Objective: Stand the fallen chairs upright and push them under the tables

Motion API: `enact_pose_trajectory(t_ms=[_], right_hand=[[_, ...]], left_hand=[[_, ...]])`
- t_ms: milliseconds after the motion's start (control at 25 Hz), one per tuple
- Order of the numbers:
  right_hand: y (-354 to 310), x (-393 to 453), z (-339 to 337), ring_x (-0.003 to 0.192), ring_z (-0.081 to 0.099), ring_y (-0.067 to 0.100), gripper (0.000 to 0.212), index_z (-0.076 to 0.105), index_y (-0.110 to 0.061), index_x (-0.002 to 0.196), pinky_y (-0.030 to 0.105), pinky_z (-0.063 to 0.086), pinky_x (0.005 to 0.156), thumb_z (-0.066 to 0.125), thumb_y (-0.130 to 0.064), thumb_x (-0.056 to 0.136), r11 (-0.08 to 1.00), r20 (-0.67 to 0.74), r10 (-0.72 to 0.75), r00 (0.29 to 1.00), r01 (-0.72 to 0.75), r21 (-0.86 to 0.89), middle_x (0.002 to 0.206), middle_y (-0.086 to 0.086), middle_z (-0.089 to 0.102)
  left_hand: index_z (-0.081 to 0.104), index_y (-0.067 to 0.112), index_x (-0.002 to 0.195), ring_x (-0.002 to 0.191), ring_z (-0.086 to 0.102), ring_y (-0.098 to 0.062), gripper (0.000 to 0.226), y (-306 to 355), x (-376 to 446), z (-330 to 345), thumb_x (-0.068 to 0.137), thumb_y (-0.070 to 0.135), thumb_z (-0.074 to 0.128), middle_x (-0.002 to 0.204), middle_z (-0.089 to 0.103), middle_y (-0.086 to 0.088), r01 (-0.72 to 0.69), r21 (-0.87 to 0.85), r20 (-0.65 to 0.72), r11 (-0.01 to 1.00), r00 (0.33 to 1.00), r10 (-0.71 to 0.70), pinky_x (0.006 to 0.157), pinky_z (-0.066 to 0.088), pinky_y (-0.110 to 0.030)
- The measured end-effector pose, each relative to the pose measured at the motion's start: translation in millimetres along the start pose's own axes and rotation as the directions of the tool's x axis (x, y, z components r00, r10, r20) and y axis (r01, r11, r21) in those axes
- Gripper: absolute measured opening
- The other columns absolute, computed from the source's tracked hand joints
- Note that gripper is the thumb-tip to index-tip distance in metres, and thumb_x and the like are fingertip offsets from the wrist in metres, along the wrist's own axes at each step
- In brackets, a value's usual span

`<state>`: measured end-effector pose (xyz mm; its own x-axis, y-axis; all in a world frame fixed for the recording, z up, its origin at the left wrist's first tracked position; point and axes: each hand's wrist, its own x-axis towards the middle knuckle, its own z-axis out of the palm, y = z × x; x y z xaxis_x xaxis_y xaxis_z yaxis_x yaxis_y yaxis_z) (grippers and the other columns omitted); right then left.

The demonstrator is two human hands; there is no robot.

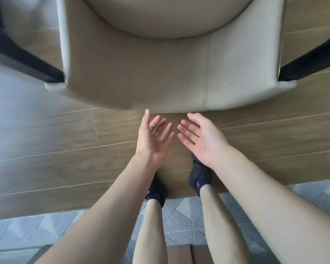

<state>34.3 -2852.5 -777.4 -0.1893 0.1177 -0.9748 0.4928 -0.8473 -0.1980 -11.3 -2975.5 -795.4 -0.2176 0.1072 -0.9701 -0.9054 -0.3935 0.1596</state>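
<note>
A beige upholstered chair [160, 73] fills the upper half of the view, seen from above and behind, its curved backrest toward me and the round seat cushion [168, 14] beyond. Dark legs [23, 56] stick out at both sides. My left hand [154, 138] and my right hand [200, 138] hover just below the backrest's near edge, palms turned up and inward, fingers spread and relaxed. Neither hand touches the chair or holds anything. No table is in view.
Wood-look plank floor [65, 149] lies under the chair. My two feet in dark socks [198, 174] stand at the edge of a grey patterned rug [179, 216] near the bottom.
</note>
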Motion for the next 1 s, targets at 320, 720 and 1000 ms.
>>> enact_pose_trajectory(t_ms=[320, 720, 1000], right_hand=[[38.9, 138.8, -7.4, 0.087, 0.073, 0.018, 0.019, 0.065, -0.020, 0.097, 0.034, 0.061, 0.080, 0.078, -0.028, 0.085, 0.992, -0.050, 0.059, 0.997, -0.064, -0.109, 0.100, 0.005, 0.071], [35.1, 286.8, -6.3, 0.101, 0.065, 0.017, 0.049, 0.055, -0.028, 0.103, 0.036, 0.058, 0.078, 0.082, -0.055, 0.073, 1.000, -0.185, 0.004, 0.983, -0.006, -0.009, 0.121, 0.004, 0.057], [41.5, 319.7, -20.7, 0.122, 0.051, 0.017, 0.075, 0.055, -0.032, 0.129, 0.037, 0.053, 0.091, 0.088, -0.053, 0.065, 0.997, -0.126, -0.056, 0.990, 0.063, 0.052, 0.132, -0.011, 0.048]], left_hand=[[0.058, 0.015, 0.124, 0.116, 0.062, -0.019, 0.056, -26.8, 144.7, -19.7, 0.090, 0.058, 0.065, 0.131, 0.058, -0.004, 0.008, 0.024, 0.003, 1.000, 1.000, -0.008, 0.106, 0.046, -0.041], [0.046, 0.017, 0.141, 0.127, 0.055, -0.021, 0.074, -24.7, 287.3, -40.7, 0.086, 0.062, 0.068, 0.138, 0.054, -0.005, -0.135, -0.032, -0.071, 0.990, 0.989, 0.132, 0.113, 0.042, -0.037], [0.047, 0.027, 0.143, 0.116, 0.065, -0.013, 0.082, -11.5, 318.8, -37.3, 0.077, 0.067, 0.075, 0.133, 0.064, 0.007, -0.345, -0.026, -0.228, 0.938, 0.916, 0.331, 0.105, 0.050, -0.030]])
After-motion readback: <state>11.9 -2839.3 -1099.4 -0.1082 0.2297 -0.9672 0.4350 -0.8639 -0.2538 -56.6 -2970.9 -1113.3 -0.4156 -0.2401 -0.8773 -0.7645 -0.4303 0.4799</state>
